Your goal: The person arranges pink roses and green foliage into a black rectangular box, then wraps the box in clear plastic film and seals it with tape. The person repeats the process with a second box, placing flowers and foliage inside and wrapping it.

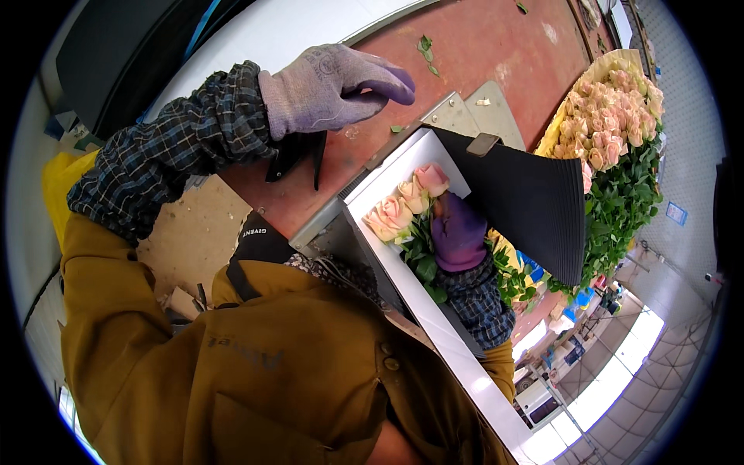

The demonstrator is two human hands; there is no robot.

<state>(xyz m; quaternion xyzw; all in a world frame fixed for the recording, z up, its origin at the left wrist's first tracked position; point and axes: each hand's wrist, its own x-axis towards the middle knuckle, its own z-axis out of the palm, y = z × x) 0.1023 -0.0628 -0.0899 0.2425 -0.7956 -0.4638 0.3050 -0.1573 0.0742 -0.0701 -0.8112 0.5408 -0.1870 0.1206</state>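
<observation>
My left hand (329, 89), in a pale purple work glove, is raised over the red table with its fingers bent and apart, and nothing shows in it. Lower right, my right hand (459, 232), in a darker purple glove, reaches into a white-walled trough (386, 165). Its fingers close just below the head of a pink rose (432, 179); the grip on the stem is partly hidden. Beside that rose, paler pink-cream roses (390, 218) lie against the trough's white end, with green leaves (422, 267) below them.
A black ribbed flap (523, 198) curves over the trough's right side. A metal bracket (446, 116) sits at the table edge. Many peach roses in a paper wrap (612, 120) stand at the right. Loose leaves (426, 53) lie on the red tabletop (496, 46).
</observation>
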